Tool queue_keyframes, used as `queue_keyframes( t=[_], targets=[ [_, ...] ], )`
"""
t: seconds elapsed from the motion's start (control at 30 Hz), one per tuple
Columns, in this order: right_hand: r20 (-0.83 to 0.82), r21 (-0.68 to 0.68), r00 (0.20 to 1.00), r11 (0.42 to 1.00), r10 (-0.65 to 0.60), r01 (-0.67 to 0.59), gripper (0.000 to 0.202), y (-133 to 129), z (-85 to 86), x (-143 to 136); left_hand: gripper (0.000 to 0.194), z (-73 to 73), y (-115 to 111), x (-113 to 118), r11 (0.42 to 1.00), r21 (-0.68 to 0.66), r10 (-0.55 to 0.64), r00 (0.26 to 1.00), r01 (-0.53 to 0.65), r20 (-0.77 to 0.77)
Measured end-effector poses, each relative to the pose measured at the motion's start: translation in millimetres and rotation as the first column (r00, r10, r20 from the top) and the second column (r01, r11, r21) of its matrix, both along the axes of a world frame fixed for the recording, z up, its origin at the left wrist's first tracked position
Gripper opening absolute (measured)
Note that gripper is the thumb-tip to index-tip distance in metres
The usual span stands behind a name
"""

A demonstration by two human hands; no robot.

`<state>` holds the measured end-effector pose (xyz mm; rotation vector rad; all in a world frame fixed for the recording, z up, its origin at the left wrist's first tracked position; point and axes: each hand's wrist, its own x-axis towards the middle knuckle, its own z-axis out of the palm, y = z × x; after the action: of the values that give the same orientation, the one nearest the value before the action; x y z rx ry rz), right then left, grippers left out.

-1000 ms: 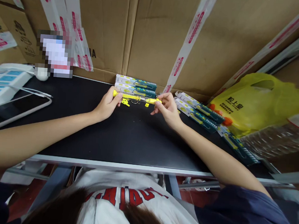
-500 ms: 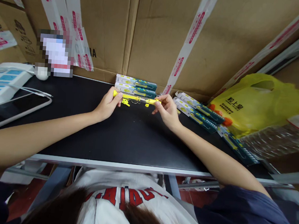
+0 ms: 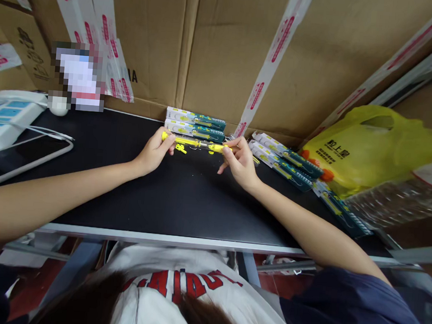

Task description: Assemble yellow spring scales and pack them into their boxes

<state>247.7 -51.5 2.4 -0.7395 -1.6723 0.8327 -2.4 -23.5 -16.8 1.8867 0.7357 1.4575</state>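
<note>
Yellow tubular tool [image 3: 191, 141] was held crosswise just in front of printed boxes [image 3: 194, 130]. L hand [image 3: 152, 153], front-left of boxes, gripped one end; R hand [image 3: 241, 163], front-right, pinched other. Good form prob. needed ends in line, L grip firm, R pinch light.

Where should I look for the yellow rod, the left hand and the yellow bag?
Yellow rod [image 3: 190, 142]: head view, on its barrel.
Left hand [image 3: 154, 152]: head view, middle of the hand.
Yellow bag [image 3: 369, 156]: head view, front, beside the printing.

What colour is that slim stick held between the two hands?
The slim stick is mostly bright yellow; the head view, the only one, shows it best.
</note>
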Motion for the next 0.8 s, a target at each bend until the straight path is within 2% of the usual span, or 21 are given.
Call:
queue_keyframes(
  t=[0.17,0.43,0.7,0.8],
  targets=[
    [0.025,-0.037,0.997,0.997,0.068,-0.067,0.038,3,-1.6,3,0.037,0.4,1,-1,1.0,0.009,0.026,1.0,-0.026,-0.001],
    [0.103,0.039,0.994,0.998,0.038,-0.042,0.029,7,-8.8,9,0.032,5.5,-2,-3,0.997,-0.007,0.078,0.996,-0.078,-0.043],
    [0.219,-0.008,0.975,1.0,0.029,-0.028,0.032,8,-9.9,9,0.03,14.1,-3,-8,0.978,0.033,0.21,0.949,-0.208,-0.237],
    [0.218,-0.056,0.974,0.997,0.06,-0.048,0.034,10,-9.9,10,0.031,13.2,-4,-8,0.98,0.094,0.199,0.925,-0.178,-0.324]
  ],
)
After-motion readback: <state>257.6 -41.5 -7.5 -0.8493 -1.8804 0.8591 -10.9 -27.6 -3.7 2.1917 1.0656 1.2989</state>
